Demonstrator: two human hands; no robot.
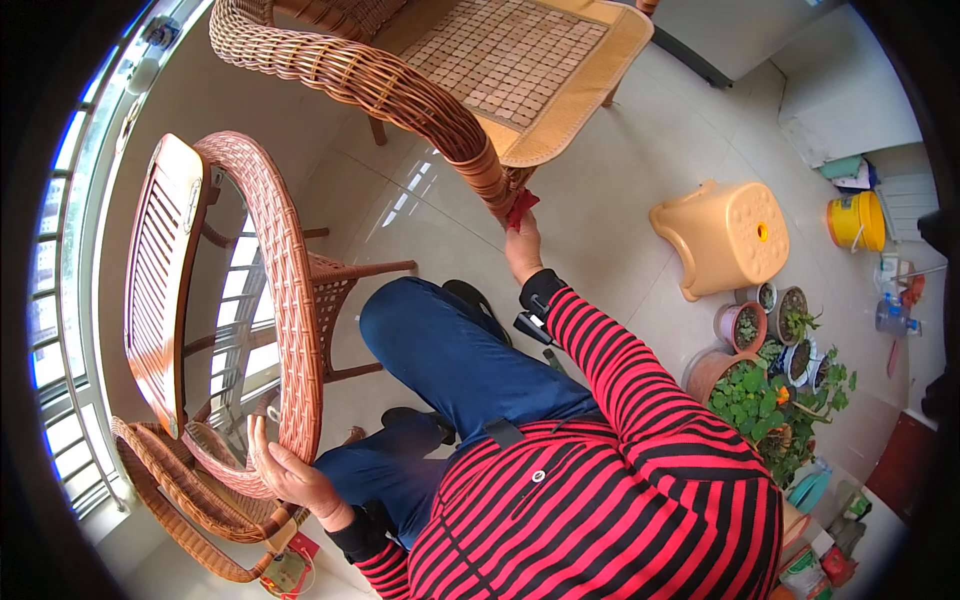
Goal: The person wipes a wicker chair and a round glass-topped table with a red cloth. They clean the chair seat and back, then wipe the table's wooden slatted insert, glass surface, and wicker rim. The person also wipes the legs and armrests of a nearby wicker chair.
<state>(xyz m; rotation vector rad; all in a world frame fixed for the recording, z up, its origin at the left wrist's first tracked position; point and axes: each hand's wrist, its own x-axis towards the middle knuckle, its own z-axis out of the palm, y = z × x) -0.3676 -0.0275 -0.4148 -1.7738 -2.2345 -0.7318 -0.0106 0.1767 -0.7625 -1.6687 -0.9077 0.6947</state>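
Observation:
My right hand is closed on a red cloth. The cloth presses against the front end of a brown wicker armchair's curved armrest. On that chair's seat lies a tan-edged mat of small square tiles. At lower left, my left hand rests with its fingers extended on the woven rim of a wicker table. A reflective glass top lies inside that rim. A slatted wooden tray sits on the table's window side.
Another wicker chair stands beyond the table, by the barred window. To the right are a tan plastic stool, several potted plants and a yellow bucket. Glossy floor tiles lie between.

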